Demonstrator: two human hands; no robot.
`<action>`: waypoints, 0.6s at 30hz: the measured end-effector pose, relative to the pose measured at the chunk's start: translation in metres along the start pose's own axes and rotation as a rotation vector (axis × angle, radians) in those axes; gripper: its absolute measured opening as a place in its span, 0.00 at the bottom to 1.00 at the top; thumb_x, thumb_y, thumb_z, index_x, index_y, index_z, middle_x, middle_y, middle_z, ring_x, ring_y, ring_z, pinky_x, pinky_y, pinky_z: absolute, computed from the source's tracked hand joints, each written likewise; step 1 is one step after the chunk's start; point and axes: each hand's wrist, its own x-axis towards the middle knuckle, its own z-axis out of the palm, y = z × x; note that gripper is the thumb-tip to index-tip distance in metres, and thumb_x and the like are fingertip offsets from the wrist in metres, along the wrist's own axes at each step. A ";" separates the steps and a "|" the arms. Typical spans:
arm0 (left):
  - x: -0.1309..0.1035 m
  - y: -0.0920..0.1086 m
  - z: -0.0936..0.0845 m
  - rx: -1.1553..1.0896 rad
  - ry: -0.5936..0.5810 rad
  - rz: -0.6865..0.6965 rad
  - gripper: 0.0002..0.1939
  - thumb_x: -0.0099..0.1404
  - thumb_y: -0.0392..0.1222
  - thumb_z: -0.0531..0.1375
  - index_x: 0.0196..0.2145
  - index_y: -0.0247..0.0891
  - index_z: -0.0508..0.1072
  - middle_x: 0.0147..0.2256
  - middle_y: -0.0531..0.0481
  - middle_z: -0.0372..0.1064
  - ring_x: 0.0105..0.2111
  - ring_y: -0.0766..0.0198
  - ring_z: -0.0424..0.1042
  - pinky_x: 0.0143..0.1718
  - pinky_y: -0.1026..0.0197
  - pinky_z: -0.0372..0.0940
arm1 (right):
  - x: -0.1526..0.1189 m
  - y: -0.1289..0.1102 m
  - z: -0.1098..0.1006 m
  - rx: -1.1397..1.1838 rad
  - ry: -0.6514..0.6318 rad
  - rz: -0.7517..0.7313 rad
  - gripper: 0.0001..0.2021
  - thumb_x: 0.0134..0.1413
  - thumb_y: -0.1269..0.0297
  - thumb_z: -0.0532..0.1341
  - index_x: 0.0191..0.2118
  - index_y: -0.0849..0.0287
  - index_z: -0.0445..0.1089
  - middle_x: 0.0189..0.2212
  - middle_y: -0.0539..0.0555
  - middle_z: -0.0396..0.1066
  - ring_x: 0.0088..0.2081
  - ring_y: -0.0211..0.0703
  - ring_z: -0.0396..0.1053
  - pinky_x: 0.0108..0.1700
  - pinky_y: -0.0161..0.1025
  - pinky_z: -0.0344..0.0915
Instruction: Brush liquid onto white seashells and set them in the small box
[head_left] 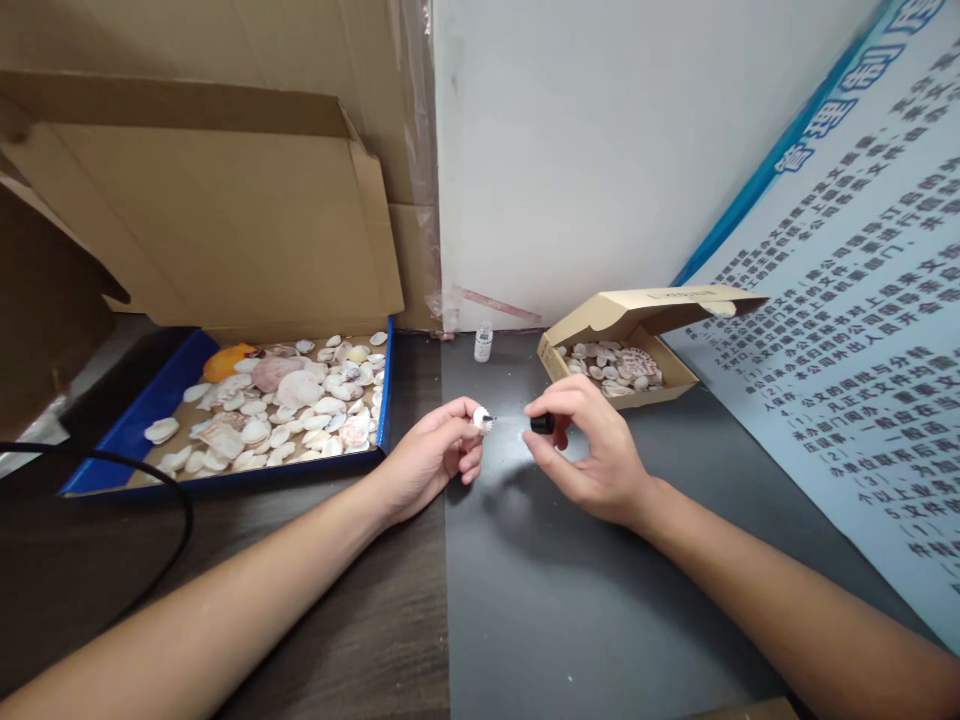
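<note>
My left hand (442,446) pinches a small white shell (481,420) between thumb and fingers, over the seam of the wooden surface and the grey mat. Opposite it, my right hand (589,440) is closed around a black cap (541,424). A thin, faint stem seems to run from the cap toward the shell. A small dark tip shows at the shell's right side; whether it touches the shell I cannot tell. Beyond both hands a small clear bottle (483,345) with a printed label stands upright near the wall.
An open blue-edged box (383,400) full of assorted shells lies at left, its cardboard lid raised. A smaller cardboard box (637,398) with shells stands at right. A black cable (180,500) curves at far left. A printed poster (840,330) leans along the right side.
</note>
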 end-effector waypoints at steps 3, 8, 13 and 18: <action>0.000 0.001 0.000 -0.010 0.003 -0.003 0.05 0.58 0.34 0.59 0.30 0.37 0.64 0.21 0.59 0.52 0.19 0.73 0.56 0.22 0.67 0.56 | -0.001 0.000 0.000 -0.005 -0.037 0.014 0.10 0.58 0.73 0.62 0.45 0.55 0.66 0.36 0.51 0.64 0.25 0.33 0.61 0.28 0.36 0.66; 0.000 0.002 0.001 -0.015 0.004 -0.002 0.04 0.58 0.33 0.59 0.30 0.37 0.65 0.21 0.58 0.53 0.19 0.73 0.57 0.22 0.67 0.56 | 0.000 0.001 0.001 -0.006 -0.010 0.012 0.10 0.58 0.73 0.62 0.45 0.55 0.66 0.36 0.51 0.64 0.26 0.33 0.62 0.28 0.36 0.66; -0.001 0.003 0.002 -0.018 0.010 -0.004 0.04 0.57 0.33 0.59 0.30 0.37 0.65 0.21 0.58 0.53 0.19 0.73 0.56 0.22 0.67 0.56 | 0.001 0.000 0.000 -0.051 -0.003 0.046 0.09 0.59 0.72 0.61 0.44 0.54 0.67 0.36 0.51 0.64 0.25 0.33 0.62 0.29 0.37 0.67; -0.001 0.002 0.002 -0.023 0.012 -0.001 0.05 0.57 0.33 0.59 0.30 0.37 0.64 0.22 0.58 0.53 0.19 0.73 0.57 0.22 0.67 0.56 | 0.000 -0.002 0.000 -0.014 -0.011 0.005 0.09 0.59 0.71 0.62 0.45 0.54 0.66 0.36 0.52 0.64 0.25 0.34 0.62 0.28 0.37 0.67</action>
